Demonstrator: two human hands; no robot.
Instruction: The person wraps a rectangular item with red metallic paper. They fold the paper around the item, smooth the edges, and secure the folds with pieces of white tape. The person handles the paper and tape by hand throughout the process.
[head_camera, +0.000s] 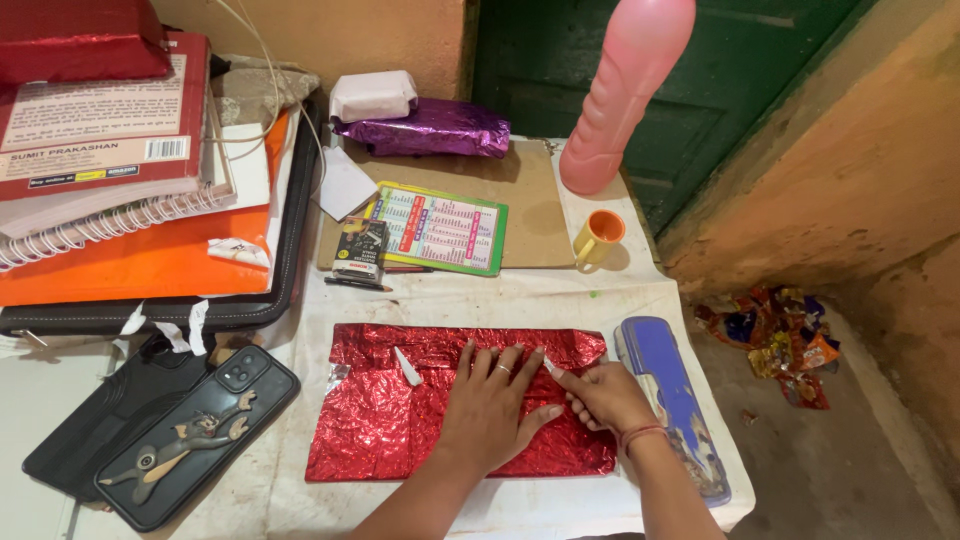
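Two hands — left hand (487, 408), right hand (606, 396) — one red foil parcel (380, 420).

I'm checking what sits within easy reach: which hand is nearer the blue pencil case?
Right. The right hand lies just beside the blue pencil case, while the left hand rests flat on the red foil wrap, farther away.

Crinkled glossy red foil wrapping (400, 420) (metallic)

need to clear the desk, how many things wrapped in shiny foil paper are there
2: a red foil-wrapped parcel flat under both hands at the front, and a purple foil packet at the back beside the pink bottle. Others may be hidden.
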